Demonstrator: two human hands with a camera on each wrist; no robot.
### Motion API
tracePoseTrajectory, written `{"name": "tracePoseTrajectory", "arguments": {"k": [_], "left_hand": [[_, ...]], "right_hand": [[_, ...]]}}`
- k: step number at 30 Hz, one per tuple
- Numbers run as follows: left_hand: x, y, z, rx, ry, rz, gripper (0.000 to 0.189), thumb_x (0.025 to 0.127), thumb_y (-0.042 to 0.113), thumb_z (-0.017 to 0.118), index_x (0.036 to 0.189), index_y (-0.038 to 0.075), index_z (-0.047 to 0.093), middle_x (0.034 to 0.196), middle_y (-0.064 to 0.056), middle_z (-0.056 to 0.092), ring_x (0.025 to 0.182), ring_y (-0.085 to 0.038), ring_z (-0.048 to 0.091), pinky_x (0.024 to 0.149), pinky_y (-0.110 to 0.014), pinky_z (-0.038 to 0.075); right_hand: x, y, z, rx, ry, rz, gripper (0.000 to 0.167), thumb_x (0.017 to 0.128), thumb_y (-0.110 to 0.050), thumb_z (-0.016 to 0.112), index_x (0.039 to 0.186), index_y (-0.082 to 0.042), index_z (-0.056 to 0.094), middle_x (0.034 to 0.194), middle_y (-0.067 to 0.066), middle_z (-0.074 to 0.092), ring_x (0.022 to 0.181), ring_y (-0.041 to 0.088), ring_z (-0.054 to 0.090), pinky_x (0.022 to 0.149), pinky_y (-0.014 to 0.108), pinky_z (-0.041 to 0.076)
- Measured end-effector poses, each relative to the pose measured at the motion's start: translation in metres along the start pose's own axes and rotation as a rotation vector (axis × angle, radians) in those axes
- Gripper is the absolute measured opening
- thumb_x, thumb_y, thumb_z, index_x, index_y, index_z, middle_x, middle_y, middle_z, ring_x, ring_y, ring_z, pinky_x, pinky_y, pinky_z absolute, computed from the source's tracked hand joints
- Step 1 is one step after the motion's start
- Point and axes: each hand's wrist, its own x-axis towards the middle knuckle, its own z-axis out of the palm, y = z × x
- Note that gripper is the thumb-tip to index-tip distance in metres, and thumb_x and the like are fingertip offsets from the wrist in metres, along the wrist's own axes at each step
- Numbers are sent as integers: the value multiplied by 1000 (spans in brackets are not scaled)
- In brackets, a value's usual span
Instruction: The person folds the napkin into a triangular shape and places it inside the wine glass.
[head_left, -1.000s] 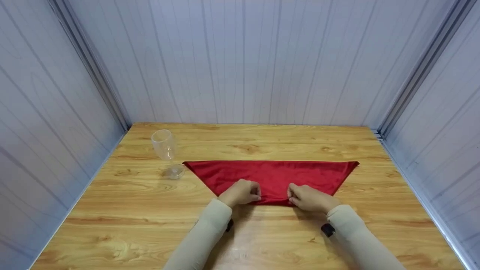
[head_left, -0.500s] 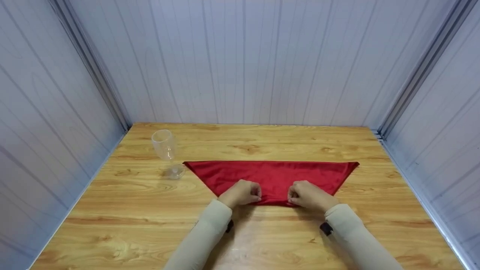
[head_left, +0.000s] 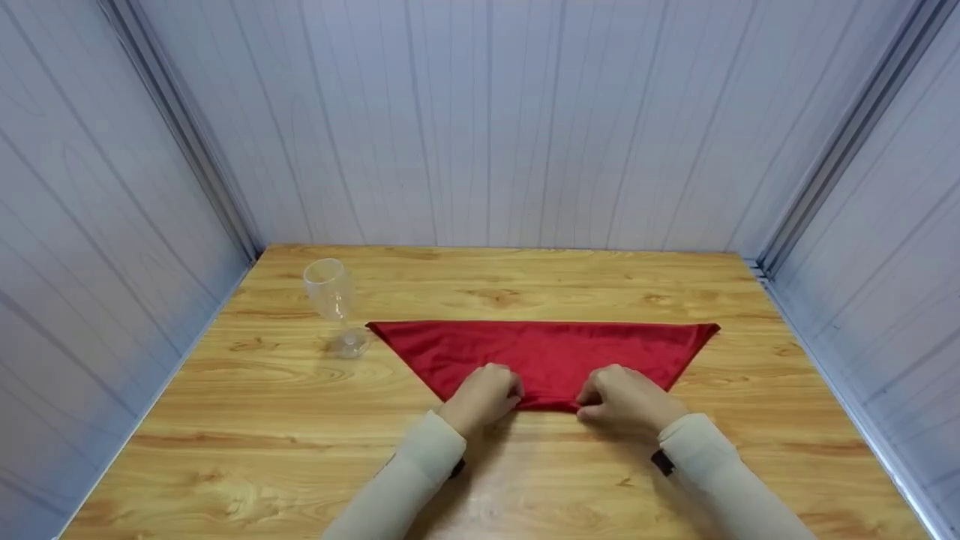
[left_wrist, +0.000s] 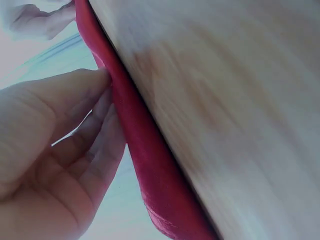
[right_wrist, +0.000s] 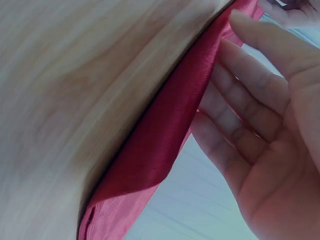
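A red cloth [head_left: 540,352] lies on the wooden table, its long straight edge at the back and its two ends pointed. Its near edge is turned over into a narrow roll, which also runs across both wrist views. My left hand [head_left: 482,396] pinches this roll left of its middle; in the left wrist view the thumb tip [left_wrist: 104,76] presses on it with the fingers behind. Farther right along the same edge, my right hand [head_left: 628,397] holds the roll lightly, thumb [right_wrist: 272,42] on the near side and fingertips at the other.
A clear stemmed wine glass [head_left: 328,292] stands upright at the back left, its foot just beside the cloth's left point. Pale panelled walls [head_left: 480,127] enclose the wooden table [head_left: 300,450] at the back and both sides.
Both hands have shifted slightly at the near edge; the right fingers have loosened and the right thumb sits lower. The cloth's far edge and the glass have stayed in place.
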Motion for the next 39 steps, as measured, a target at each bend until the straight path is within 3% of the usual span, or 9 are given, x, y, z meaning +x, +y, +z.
{"name": "tracePoseTrajectory", "arguments": {"k": [5,11,21,26,32,39], "left_hand": [[-5,-1,-1,-29,4,37,8,88,10,75,83,13,80,81,3,70,80,-13,65,71,-24,53],[-9,-2,-4,-101,-45,22,11,83,20,84,89,11,80,85,3,70,82,-10,64,74,-22,52],[-16,-1,-3,-160,-73,42,12,83,13,83,94,10,80,89,4,72,88,-10,66,79,-23,52],[-20,0,-4,-162,-82,51,9,84,14,83,93,12,81,87,7,72,85,-8,65,78,-22,52],[-22,1,-5,-163,-74,51,6,87,14,79,92,12,81,86,7,73,85,-8,66,77,-23,52],[-22,0,-3,-116,-46,87,6,89,10,76,94,10,81,89,3,74,87,-11,68,79,-25,53]], "right_hand": [[-2,-1,1,-37,-1,-12,1,86,-25,79,87,-24,78,85,-17,65,85,7,63,73,32,52],[-3,-1,2,-58,17,-49,8,85,-23,80,92,-20,79,90,-11,69,89,12,65,76,35,54],[-9,0,2,-13,-5,-101,6,85,-20,80,91,-19,79,88,-11,68,87,10,65,74,33,54],[-14,0,3,10,-21,-136,7,87,-21,79,93,-19,79,88,-11,68,86,10,64,74,32,54],[-17,-2,3,29,-37,-121,7,90,-20,76,96,-17,78,90,-10,67,87,10,64,75,32,54],[-13,-2,0,5,-40,-171,9,95,-13,67,91,-14,76,86,-9,64,82,10,62,72,33,54]]}}
